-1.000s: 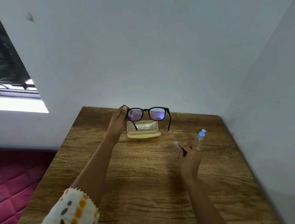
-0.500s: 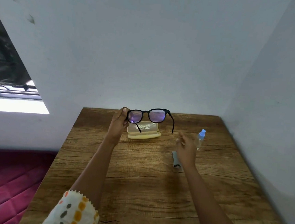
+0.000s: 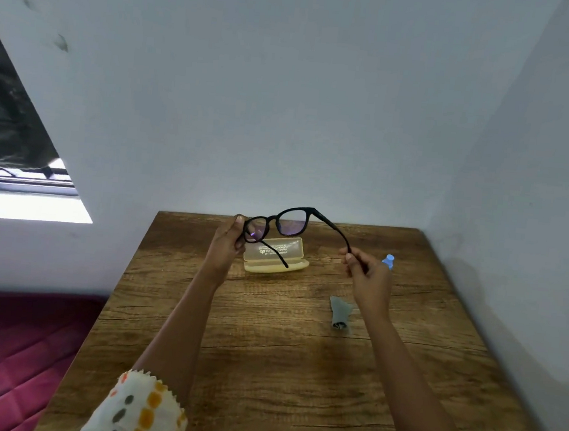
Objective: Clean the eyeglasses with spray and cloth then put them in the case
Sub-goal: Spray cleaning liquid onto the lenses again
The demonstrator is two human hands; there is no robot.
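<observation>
Black-framed eyeglasses (image 3: 292, 217) hang in the air above the table, temples unfolded. My left hand (image 3: 226, 244) grips the frame at its left corner. My right hand (image 3: 367, 278) pinches the tip of the right temple. Behind and below the glasses, a pale yellow case (image 3: 274, 257) lies open on the wood. A crumpled grey cloth (image 3: 339, 312) lies on the table just left of my right wrist. Only the blue cap of the spray bottle (image 3: 388, 260) shows behind my right hand.
The wooden table (image 3: 281, 352) stands in a corner, with white walls at its back and right. A dark red quilted mattress (image 3: 6, 345) lies on the floor to the left. A window (image 3: 20, 189) sits at the left.
My right hand let the cloth drop onto the table, then rose and took hold of the right temple tip. The glasses turned so the right temple points toward that hand.
</observation>
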